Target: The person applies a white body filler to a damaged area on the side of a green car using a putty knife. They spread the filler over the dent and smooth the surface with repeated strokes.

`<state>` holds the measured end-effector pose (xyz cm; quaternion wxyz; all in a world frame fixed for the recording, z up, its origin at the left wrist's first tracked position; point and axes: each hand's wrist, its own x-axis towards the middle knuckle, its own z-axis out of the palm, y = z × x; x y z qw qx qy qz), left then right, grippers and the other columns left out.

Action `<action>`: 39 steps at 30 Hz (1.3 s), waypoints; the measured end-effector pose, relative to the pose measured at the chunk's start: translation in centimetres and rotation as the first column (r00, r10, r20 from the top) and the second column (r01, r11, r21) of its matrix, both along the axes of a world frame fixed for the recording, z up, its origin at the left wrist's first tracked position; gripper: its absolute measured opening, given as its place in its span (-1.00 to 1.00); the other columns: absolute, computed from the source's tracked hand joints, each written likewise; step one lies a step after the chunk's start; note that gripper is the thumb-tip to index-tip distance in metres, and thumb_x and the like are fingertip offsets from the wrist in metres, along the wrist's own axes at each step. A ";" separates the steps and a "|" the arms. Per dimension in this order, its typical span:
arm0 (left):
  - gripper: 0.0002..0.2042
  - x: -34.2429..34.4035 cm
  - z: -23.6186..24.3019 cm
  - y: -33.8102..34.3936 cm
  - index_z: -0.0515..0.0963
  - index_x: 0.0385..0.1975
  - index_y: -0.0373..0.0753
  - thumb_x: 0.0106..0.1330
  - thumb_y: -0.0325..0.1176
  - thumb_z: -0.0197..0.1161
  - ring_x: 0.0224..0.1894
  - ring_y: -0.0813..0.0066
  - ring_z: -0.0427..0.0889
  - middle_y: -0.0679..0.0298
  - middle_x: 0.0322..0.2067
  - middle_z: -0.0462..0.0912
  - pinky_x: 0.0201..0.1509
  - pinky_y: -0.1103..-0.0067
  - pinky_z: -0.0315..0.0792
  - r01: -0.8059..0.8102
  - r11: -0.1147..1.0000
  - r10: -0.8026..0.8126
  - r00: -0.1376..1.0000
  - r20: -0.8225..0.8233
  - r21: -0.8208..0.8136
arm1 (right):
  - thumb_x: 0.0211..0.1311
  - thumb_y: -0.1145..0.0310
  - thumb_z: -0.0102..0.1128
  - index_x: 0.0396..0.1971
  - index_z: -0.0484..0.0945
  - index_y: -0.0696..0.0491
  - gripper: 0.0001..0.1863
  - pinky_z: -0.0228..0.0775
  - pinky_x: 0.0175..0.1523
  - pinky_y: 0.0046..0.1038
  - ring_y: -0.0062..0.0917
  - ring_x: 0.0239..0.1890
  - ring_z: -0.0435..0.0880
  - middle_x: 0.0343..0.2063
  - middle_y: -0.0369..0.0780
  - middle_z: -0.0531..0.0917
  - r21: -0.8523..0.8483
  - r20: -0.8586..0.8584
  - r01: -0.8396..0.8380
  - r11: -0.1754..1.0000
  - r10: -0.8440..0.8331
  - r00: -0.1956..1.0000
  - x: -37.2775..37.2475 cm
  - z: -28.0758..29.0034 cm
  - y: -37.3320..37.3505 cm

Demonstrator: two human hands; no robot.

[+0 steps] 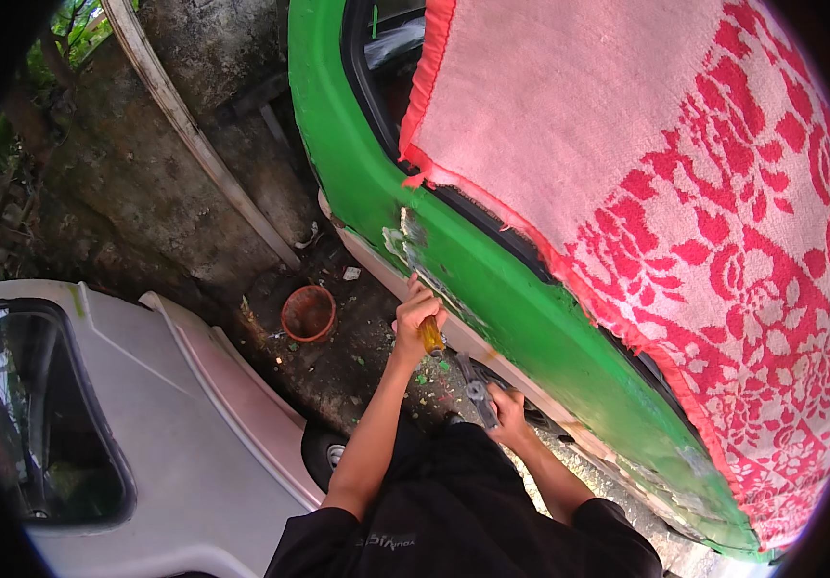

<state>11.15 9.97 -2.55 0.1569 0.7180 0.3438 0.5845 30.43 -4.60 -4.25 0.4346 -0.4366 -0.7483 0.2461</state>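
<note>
My left hand [419, 318] is closed around a hand tool with a see-through amber handle [431, 335], screwdriver- or chisel-like. Its blade is hidden by my fingers, which are by the lower side of a green vehicle body [521, 313]. Just above this hand, a patch of chipped paint [413, 236] shows white and grey, and the damage runs on along the panel edge. Lower and to the right, my right hand [507, 416] grips a grey metal tool [478, 390] with a rounded joint, like pliers. That tool points up toward my left hand, apart from the amber handle.
A pink and red flowered towel [550, 106] covers the green vehicle's window area. At left stands a grey-white vehicle [174, 424]. A reddish-brown bucket [308, 314] sits on the littered ground between them, near a stained wall [136, 164] and a long pale curved strip [184, 120].
</note>
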 end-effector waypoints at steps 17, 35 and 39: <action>-0.78 -0.4 0.2 0.2 0.26 -0.67 -0.39 -0.05 -0.71 0.21 -0.51 0.41 0.32 0.27 -0.65 0.18 0.40 0.19 0.14 0.040 0.999 -0.041 0.999 -0.009 -0.029 | 0.33 0.14 0.08 -0.43 0.50 0.11 -0.69 0.31 -0.55 -0.30 -0.22 -0.70 0.52 -0.71 -0.18 0.49 0.153 -0.100 -0.094 0.984 0.111 0.989 -1.3 1.5 0.3; -0.76 -0.2 -0.3 0.7 0.21 -0.66 -0.38 -0.05 -0.73 0.19 -0.52 0.41 0.27 0.26 -0.65 0.16 0.37 0.25 0.17 0.027 0.998 -0.026 1.000 0.006 -0.059 | 0.34 0.10 0.07 -0.32 0.54 0.17 -0.62 0.34 -0.53 -0.30 -0.22 -0.68 0.56 -0.74 -0.15 0.51 -0.003 0.004 -0.017 1.000 0.017 1.000 -1.7 0.4 0.7; -0.75 -1.4 -1.8 1.7 0.20 -0.66 -0.38 -0.05 -0.72 0.19 -0.54 0.37 0.25 0.24 -0.65 0.12 0.38 0.20 0.15 0.026 0.993 -0.020 0.998 0.053 -0.119 | 0.32 0.18 0.12 -0.35 0.52 0.18 -0.68 0.31 -0.53 -0.28 -0.19 -0.69 0.51 -0.75 -0.12 0.46 0.180 -0.113 -0.066 0.981 0.087 0.990 -0.8 -0.6 0.4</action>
